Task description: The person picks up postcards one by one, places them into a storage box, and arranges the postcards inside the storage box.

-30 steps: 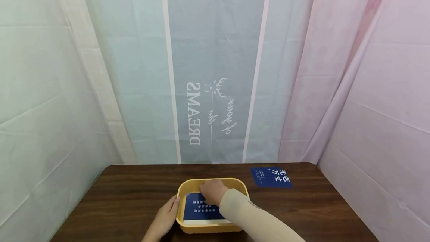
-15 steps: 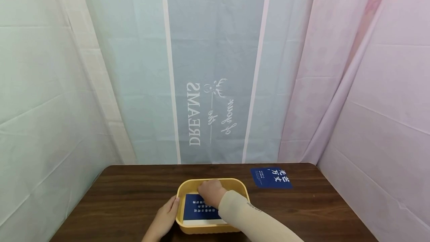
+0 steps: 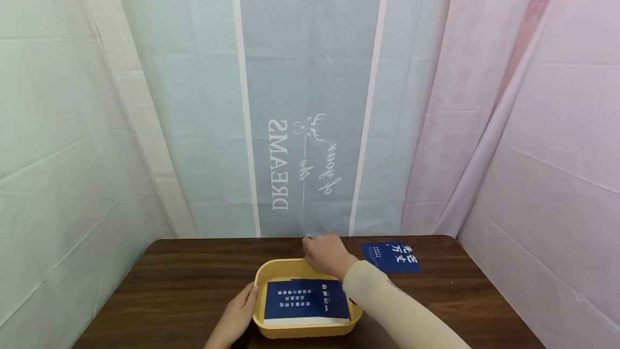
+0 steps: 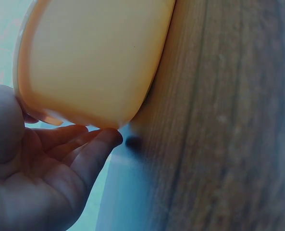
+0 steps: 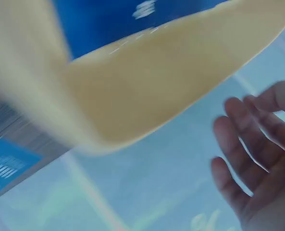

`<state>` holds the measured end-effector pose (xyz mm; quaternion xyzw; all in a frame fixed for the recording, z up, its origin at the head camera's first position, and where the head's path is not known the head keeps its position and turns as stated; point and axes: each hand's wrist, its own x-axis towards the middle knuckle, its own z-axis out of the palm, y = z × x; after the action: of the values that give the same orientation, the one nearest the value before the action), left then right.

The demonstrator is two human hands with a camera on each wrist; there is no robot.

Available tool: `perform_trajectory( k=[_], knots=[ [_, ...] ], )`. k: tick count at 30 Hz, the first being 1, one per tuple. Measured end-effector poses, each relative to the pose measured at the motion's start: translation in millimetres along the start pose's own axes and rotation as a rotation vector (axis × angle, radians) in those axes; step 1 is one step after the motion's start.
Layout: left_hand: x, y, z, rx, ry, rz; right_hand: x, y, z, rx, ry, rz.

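My left hand (image 3: pixel 237 314) grips the left end of a yellow plastic storage box (image 3: pixel 304 332) on the table. In the left wrist view the thumb is at the rim and the fingers touch the outer wall. Inside the box lies a dark blue card (image 3: pixel 305 299) with white characters and a white strip along its near edge. My right hand (image 3: pixel 329 255) is above the box's far rim. Its fingers (image 5: pixel 229 137) are loosely curled in the right wrist view, apart from the rim, with nothing visible between them.
A second blue card (image 3: pixel 391 257) with white characters lies on the dark wooden table (image 3: pixel 194 279), right of the box near the back edge. Pale printed curtains (image 3: pixel 310 96) hang behind and on both sides.
My right hand has come up out of the box and moved back and right, uncovering more of the blue card. The left hand and the box stay nearly where they were.
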<state>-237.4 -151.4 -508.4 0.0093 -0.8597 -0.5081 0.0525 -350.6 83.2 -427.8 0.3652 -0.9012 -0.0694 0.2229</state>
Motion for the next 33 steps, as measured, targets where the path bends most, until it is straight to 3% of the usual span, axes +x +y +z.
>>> perform_trajectory(
  k=[2,8,15,19,25,33],
  knots=[
    [0.3,0.1,0.0,-0.001,-0.003,-0.003,-4.4,15,2,0.028,0.040,0.024],
    [0.6,1.4,0.1,-0.003,0.003,-0.001,-24.8,60,19,0.064,0.016,0.136],
    [0.5,0.6,0.7,-0.008,-0.001,0.016,-69.1,105,54,0.051,-0.113,0.328],
    [0.3,-1.1,0.6,-0.010,-0.003,0.024,-94.5,127,68,0.138,-0.166,0.435],
    [0.5,-1.0,0.4,-0.012,0.002,0.031,-119.6,151,82,0.320,-0.228,0.577],
    [1.2,0.3,0.6,-0.006,0.000,0.030,-131.6,167,90,0.410,-0.322,0.619]
  ],
)
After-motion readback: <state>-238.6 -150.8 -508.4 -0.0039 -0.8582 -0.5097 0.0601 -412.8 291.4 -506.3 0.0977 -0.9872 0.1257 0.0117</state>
